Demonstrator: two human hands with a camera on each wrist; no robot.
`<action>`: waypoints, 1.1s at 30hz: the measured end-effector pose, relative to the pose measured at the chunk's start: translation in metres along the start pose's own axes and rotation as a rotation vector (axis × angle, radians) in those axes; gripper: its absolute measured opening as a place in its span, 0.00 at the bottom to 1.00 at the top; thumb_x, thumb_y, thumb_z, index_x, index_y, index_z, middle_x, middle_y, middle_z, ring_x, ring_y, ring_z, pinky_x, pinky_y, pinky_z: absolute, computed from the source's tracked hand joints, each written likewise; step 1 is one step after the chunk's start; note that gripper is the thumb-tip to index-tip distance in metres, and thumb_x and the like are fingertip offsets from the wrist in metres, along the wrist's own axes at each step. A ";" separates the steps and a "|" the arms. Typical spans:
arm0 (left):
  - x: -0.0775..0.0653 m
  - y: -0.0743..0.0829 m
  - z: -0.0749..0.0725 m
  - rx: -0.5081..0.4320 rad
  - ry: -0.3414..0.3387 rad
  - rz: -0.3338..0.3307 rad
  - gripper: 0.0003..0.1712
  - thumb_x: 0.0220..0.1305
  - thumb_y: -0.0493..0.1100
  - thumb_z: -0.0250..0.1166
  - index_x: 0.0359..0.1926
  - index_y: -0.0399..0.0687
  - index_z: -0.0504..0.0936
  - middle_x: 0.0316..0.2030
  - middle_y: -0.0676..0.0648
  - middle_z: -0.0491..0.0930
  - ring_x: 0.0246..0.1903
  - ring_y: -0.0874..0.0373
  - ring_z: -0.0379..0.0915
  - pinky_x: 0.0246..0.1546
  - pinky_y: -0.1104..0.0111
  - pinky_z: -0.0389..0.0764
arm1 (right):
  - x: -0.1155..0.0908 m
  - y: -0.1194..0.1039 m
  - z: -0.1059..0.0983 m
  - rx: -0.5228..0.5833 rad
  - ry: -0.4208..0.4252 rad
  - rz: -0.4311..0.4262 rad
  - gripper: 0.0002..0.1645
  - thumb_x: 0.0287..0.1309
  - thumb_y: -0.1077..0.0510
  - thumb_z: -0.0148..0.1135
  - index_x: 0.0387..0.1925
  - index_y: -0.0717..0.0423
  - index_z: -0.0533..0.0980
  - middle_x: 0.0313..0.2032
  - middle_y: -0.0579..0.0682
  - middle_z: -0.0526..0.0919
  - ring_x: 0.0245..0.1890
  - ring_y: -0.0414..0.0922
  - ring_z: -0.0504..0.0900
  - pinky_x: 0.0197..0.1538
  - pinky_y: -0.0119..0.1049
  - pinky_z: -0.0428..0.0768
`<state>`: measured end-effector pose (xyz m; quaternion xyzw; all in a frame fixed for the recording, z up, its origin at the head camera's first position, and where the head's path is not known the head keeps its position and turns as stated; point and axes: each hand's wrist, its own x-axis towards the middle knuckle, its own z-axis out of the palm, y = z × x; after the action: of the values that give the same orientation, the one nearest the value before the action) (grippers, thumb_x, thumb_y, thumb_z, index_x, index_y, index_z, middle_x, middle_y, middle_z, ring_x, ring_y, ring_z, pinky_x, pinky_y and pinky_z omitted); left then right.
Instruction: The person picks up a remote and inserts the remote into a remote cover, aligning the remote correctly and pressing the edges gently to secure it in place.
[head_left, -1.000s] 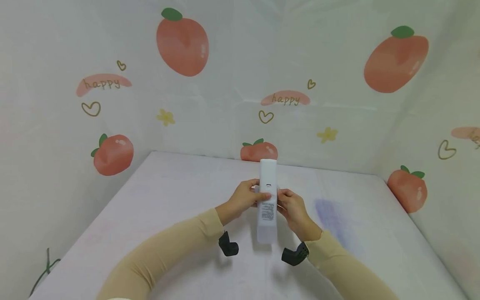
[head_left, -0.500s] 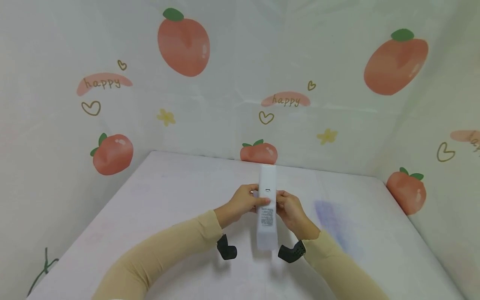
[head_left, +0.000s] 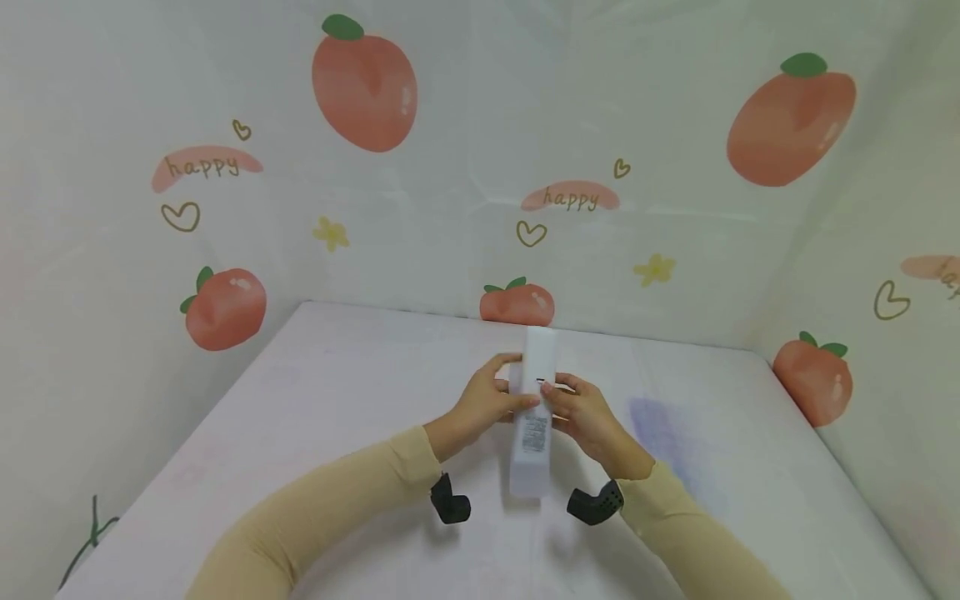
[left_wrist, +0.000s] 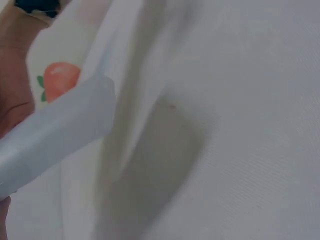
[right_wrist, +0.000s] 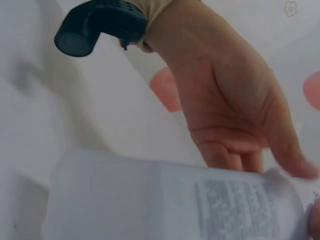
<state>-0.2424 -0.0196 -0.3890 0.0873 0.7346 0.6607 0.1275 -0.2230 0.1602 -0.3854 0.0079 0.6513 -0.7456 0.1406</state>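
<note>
Between the two hands, a long white plastic device tilts above the table. Its facing side bears a block of small grey print and, higher up, a small dark slot. My left hand grips it from the left, thumb across the front and fingers at the side and behind. From the right, my right hand holds it with the thumb by the slot and the other fingers on the far side, partly hidden. The device's blank lower end crosses the left wrist view.
A white-covered table lies beneath, with a purple smudge to the right. Behind it hangs a white sheet printed with peaches. Black wrist cameras jut below both wrists. A green cord shows at far left.
The right thumb has come from the device's right edge onto its front by the slot. The device has dipped slightly and now leans a little to the right at its top.
</note>
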 end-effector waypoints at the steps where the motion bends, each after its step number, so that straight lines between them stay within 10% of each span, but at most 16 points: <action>1: 0.001 0.000 -0.002 -0.032 0.002 0.005 0.38 0.56 0.38 0.72 0.66 0.51 0.67 0.46 0.37 0.80 0.38 0.53 0.80 0.39 0.59 0.85 | 0.000 -0.001 -0.002 0.000 0.010 -0.008 0.25 0.70 0.59 0.52 0.61 0.69 0.60 0.36 0.44 0.79 0.35 0.38 0.83 0.41 0.32 0.81; 11: 0.004 -0.008 -0.001 -0.135 0.047 -0.050 0.12 0.63 0.38 0.66 0.42 0.31 0.80 0.34 0.45 0.84 0.30 0.59 0.80 0.40 0.61 0.85 | 0.001 0.000 -0.006 0.008 0.008 -0.033 0.24 0.69 0.59 0.55 0.60 0.64 0.59 0.37 0.43 0.81 0.37 0.39 0.82 0.43 0.32 0.81; 33: 0.009 0.004 -0.003 -0.254 0.174 -0.166 0.04 0.63 0.37 0.65 0.32 0.39 0.80 0.29 0.49 0.80 0.26 0.59 0.76 0.34 0.67 0.84 | -0.008 -0.003 0.014 -0.164 -0.085 -0.032 0.25 0.71 0.56 0.51 0.60 0.68 0.57 0.36 0.45 0.82 0.36 0.39 0.83 0.46 0.38 0.83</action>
<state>-0.2518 -0.0192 -0.3852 -0.0483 0.6581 0.7405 0.1276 -0.2136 0.1485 -0.3793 -0.0455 0.7037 -0.6916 0.1564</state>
